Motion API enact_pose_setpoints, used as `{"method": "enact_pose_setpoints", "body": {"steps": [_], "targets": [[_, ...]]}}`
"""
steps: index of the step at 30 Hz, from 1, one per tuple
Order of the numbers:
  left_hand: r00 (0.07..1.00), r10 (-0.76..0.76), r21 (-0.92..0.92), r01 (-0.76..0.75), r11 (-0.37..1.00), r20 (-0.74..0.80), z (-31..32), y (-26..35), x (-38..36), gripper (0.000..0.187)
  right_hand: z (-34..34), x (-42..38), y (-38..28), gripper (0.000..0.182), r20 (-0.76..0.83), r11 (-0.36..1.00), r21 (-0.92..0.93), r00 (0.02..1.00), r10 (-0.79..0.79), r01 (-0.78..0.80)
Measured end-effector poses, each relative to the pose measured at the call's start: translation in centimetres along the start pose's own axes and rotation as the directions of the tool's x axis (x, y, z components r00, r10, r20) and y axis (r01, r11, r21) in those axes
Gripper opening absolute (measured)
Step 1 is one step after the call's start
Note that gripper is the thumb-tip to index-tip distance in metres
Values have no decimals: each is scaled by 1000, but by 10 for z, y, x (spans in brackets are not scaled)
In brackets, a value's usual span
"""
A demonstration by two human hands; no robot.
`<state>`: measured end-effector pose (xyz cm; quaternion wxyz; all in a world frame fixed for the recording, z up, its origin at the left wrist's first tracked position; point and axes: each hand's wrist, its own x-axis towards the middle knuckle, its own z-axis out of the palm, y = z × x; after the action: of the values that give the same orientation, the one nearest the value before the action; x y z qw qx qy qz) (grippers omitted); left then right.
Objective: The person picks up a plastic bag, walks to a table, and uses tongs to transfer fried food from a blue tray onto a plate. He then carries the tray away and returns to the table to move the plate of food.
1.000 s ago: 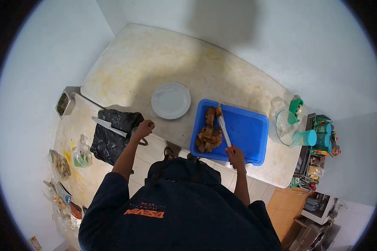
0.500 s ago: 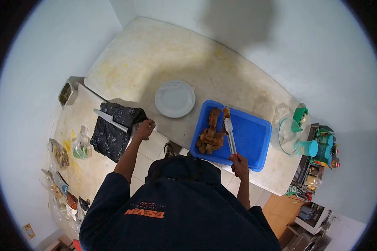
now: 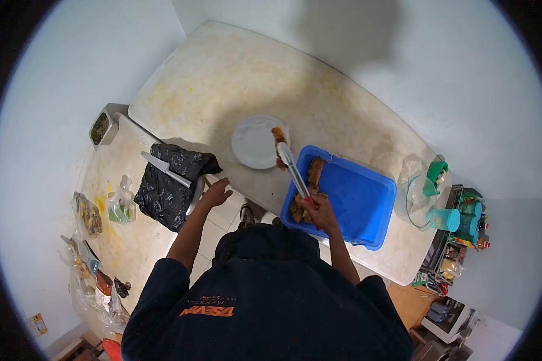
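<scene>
My right hand [image 3: 320,213] grips the red-handled metal tongs [image 3: 293,168]. Between their tips hangs a long piece of browned meat [image 3: 279,139], over the right side of a white round plate [image 3: 250,144]. Below the tongs, the blue tray [image 3: 367,204] has more brown meat [image 3: 315,173] at its left end, partly covered by my right hand. My left hand [image 3: 215,194] is empty with its fingers apart, at the table edge beside a black plastic bag [image 3: 162,201]. A large knife [image 3: 167,170] lies on that bag.
A metal container [image 3: 104,127] stands at the far left, with plastic bags [image 3: 121,204] nearer me. Right of the tray are a clear glass bowl [image 3: 417,195], a green container [image 3: 436,171] and a turquoise cup [image 3: 445,219]. A gap with floor separates the tables near my body.
The tongs have carried the meat piece left and up, from above the tray to over the plate. My left hand has shifted slightly and its fingers have spread.
</scene>
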<state>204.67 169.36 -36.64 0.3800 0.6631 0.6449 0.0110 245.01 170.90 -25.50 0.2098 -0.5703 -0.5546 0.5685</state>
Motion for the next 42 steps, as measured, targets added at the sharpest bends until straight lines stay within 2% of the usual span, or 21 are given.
{"method": "enact_pose_setpoints", "body": {"steps": [3, 6, 9, 15, 18, 21, 24, 27, 33, 39, 42], "targets": [[998, 35, 87, -40, 995, 57, 6, -7, -4, 59, 24, 25, -13, 30, -84, 952, -235, 972, -221, 197], [993, 52, 143, -66, 987, 103, 8, -5, -7, 61, 47, 50, -5, 30, 31, 997, 11, 996, 80, -81], [986, -19, 206, -16, 978, 165, 0, 14, -14, 59, 60, 61, -23, 32, 38, 996, 27, 995, 88, -89], [976, -57, 214, 11, 977, 211, -4, 22, -19, 50, 76, 83, -5, 30, 103, 989, 115, 991, 86, -98], [975, -61, 220, 13, 975, 213, 0, 19, -15, 46, 81, 94, 11, 33, 137, 997, 63, 990, 42, -52], [974, -79, 239, 26, 971, 214, 3, 17, -14, 41, 85, 94, 13, 37, 72, 997, 1, 995, 73, -74], [973, -77, 244, 22, 970, 217, 0, 19, -13, 37, 81, 91, 9, 42, 90, 992, -99, 994, -69, 78], [977, -53, 264, -5, 964, 209, -1, 18, -13, 34, 79, 81, -3, 44, 24, 923, -288, 965, -259, 255], [979, -15, 279, -43, 959, 202, 0, 13, -10, 32, 73, 73, -10, 51, -46, 910, -383, 980, -191, 159], [978, -16, 325, -54, 944, 208, -4, 20, -11, 30, 68, 71, -5, 47, -59, 857, -500, 983, -176, 124], [978, 0, 335, -71, 940, 208, -3, 17, -8, 31, 64, 64, -11, 47, -53, 872, -476, 986, -161, 116]]}}
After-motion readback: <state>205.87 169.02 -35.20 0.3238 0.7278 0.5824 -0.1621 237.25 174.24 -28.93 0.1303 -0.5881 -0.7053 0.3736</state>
